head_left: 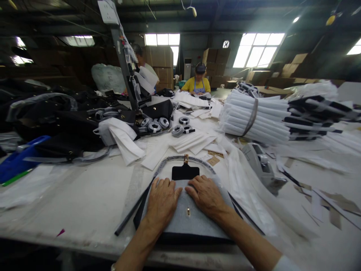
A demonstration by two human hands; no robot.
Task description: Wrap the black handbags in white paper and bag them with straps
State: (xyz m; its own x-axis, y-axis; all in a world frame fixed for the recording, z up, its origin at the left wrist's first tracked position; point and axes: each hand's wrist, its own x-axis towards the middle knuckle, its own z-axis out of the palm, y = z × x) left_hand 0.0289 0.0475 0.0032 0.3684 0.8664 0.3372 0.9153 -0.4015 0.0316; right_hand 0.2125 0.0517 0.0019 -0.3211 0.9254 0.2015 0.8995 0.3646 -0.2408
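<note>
A black bag lies flat on the white table (84,203) right in front of me, with a grey sheet (194,222) spread over it. A black tab (185,172) with a small metal fitting sticks out at its far edge, and a small gold clasp (188,212) shows between my hands. My left hand (163,201) rests flat on the grey sheet, fingers stretched out. My right hand (207,195) lies flat beside it, fingers also extended. A black strap (132,212) runs off the bag's left side.
A tape dispenser (261,163) stands to the right. A bundle of white rolled sheets (254,118) lies beyond it. Black bags (56,120) pile up at the left, with tape rolls (155,126) mid-table. A person in yellow (196,83) sits at the far end.
</note>
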